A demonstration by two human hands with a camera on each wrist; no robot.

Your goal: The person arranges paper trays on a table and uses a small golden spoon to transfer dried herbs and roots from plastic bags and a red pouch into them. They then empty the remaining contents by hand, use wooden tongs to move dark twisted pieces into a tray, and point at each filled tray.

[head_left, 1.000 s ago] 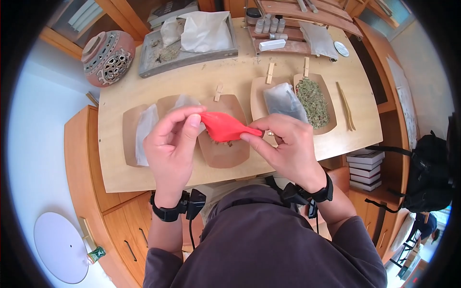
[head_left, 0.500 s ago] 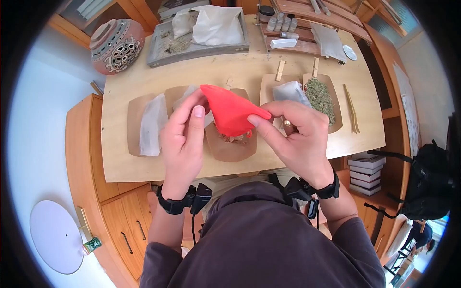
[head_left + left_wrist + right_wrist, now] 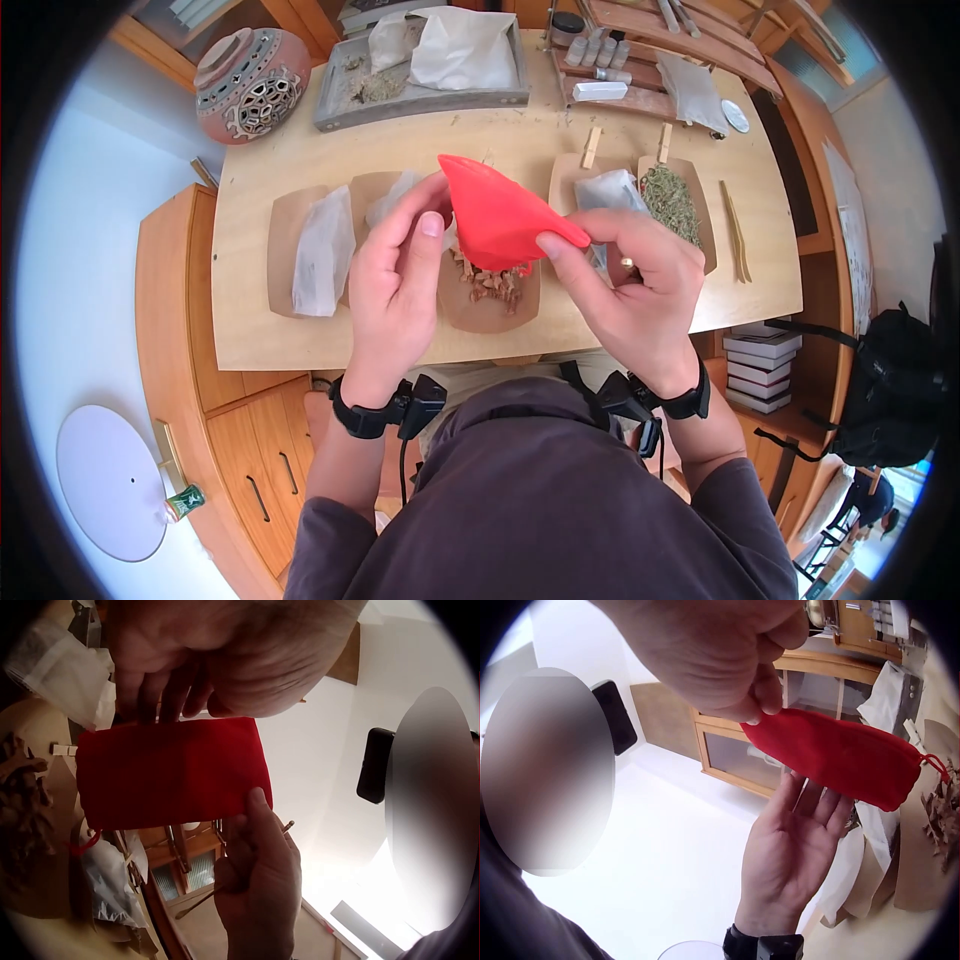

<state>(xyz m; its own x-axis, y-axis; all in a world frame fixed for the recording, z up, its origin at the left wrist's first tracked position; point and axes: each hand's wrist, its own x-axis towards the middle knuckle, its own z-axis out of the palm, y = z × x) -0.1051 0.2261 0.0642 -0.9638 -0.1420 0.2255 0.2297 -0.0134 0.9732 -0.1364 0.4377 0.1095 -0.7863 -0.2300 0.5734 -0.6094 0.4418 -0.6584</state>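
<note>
A red drawstring pouch [image 3: 505, 220] is held up over the table between both hands. My right hand [image 3: 645, 290] pinches its right corner between thumb and fingers. My left hand [image 3: 395, 290] has its fingers against the pouch's left side, with the thumb standing away from the cloth. In the right wrist view that left hand [image 3: 791, 859] shows its palm, and its fingertips are hidden behind the pouch. A red cord [image 3: 934, 765] hangs at the pouch's end. Below it, dried brown pieces [image 3: 495, 287] lie in a brown paper tray [image 3: 485, 322].
White bags [image 3: 323, 250] lie in paper trays at the left. At right are a filled clear bag [image 3: 608, 190], green dried herb [image 3: 670, 205] and wooden tongs [image 3: 735, 230]. Behind stand a grey tray [image 3: 420, 116], a patterned pot [image 3: 255, 85] and small bottles [image 3: 600, 50].
The pouch has been spread from a bunched shape into a wider, flatter one. The left thumb has come off it, while the right hand keeps its pinch. The head view has shifted slightly.
</note>
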